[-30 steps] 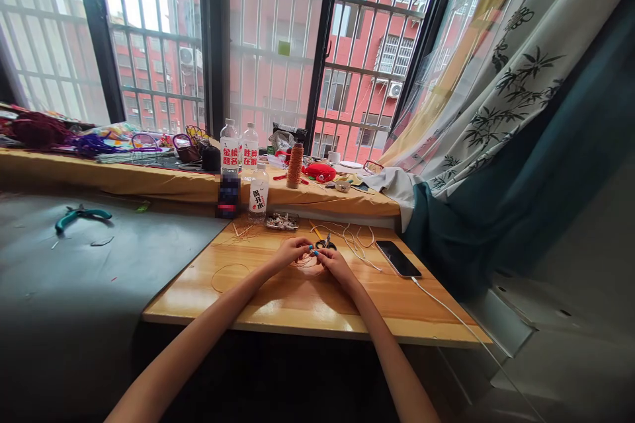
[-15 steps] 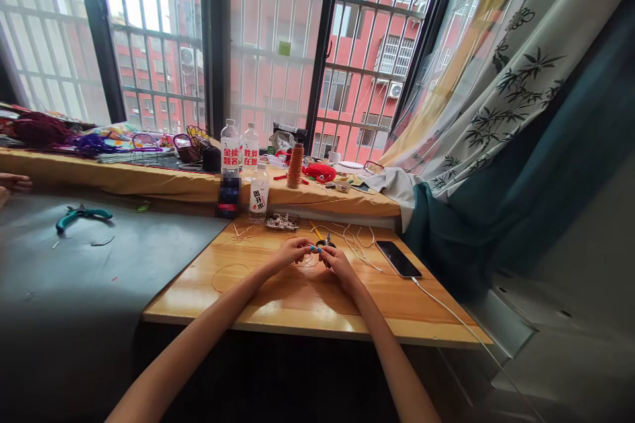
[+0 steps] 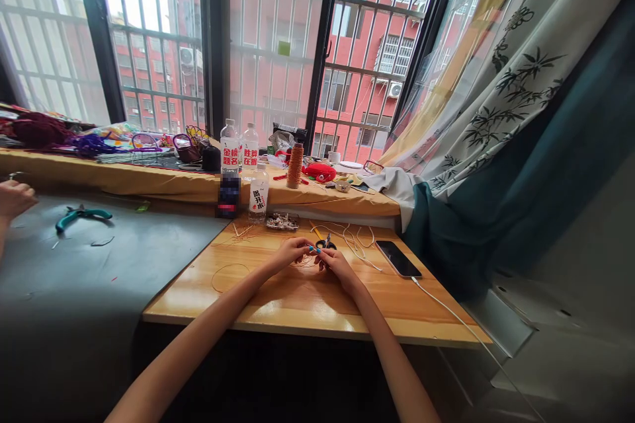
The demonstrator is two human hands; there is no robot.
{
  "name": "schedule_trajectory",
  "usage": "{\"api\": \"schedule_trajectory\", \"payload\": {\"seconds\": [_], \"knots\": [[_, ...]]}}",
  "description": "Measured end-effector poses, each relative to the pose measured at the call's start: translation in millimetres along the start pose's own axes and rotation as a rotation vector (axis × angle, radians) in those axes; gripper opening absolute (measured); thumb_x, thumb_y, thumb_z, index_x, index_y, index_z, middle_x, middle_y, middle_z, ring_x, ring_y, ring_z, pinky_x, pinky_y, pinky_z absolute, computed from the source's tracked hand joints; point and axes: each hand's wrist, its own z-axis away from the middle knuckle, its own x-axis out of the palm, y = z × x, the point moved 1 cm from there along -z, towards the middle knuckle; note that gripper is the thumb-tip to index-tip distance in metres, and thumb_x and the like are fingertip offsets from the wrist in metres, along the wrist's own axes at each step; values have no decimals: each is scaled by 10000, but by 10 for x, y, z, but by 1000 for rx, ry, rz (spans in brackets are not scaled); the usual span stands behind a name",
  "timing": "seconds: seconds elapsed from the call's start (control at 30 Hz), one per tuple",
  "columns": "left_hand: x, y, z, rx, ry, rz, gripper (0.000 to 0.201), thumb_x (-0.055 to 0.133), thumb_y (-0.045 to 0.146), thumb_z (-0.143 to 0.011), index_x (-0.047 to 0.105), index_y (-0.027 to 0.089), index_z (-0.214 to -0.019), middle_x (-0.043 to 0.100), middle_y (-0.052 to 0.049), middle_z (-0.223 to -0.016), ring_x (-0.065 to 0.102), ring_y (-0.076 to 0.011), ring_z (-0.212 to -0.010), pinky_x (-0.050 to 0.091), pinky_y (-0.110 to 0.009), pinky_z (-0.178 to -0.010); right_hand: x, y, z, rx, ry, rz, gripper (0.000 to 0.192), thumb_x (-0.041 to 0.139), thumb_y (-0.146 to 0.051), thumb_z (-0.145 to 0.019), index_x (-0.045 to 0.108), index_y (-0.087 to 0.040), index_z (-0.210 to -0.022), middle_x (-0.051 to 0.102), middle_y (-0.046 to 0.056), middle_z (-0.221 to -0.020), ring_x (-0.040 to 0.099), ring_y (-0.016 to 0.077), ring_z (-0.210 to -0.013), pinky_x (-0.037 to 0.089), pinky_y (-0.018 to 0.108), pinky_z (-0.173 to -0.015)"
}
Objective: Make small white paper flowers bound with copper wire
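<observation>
Barred windows [image 3: 268, 33] span the far wall, daylight coming through, red buildings [image 3: 367, 46] outside. Patterned curtain [image 3: 516, 59] and teal curtain [image 3: 536, 198] hang at right. Wooden bench [image 3: 297, 304] meets a yellow-draped sill [image 3: 149, 180]; grey surface [image 3: 74, 291] at left.

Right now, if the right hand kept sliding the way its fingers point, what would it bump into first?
Most likely the left hand: the right hand points leftward at it, fingertips nearly meeting over fine wire. Depth is hard to judge.

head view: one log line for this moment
left hand + right hand: pinching thin orange cord | light wooden table | black phone right
</observation>
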Motion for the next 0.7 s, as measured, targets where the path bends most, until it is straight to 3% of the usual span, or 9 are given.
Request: {"api": "schedule_trajectory", "payload": {"seconds": [0.37, 0.57, 0.7], "knots": [[10, 65, 20, -50, 24, 66, 375, 508, 422, -667, 577, 98, -843, 483, 20, -559, 388, -41, -423, 303, -167, -396, -23, 41, -21, -6, -1, -36, 321, 554, -470, -626, 554, -150, -643, 479, -27, -565, 387, 67, -483, 278, 214, -484], [13, 138, 63, -93, 33, 117, 418, 444, 490, -700, 571, 111, -822, 503, -2, -675, 401, -28, -425, 288, -166, -394, -43, 80, -42, 7, 6, -90, 305, 559, -457, -629, 557, -153, -649, 462, -31, -567, 354, 60, -475, 250, 211, -467], [12, 131, 56, -112, 58, 112, 435, 411, 519, -708, 544, 105, -719, 467, 16, -569, 394, -40, -406, 281, -175, -396, -41, 59, -25, -10, 15, -110, 273, 556, -419, -650, 573, -150, -693, 456, -32, -575, 350, 56, -476, 242, 207, -465]]}}
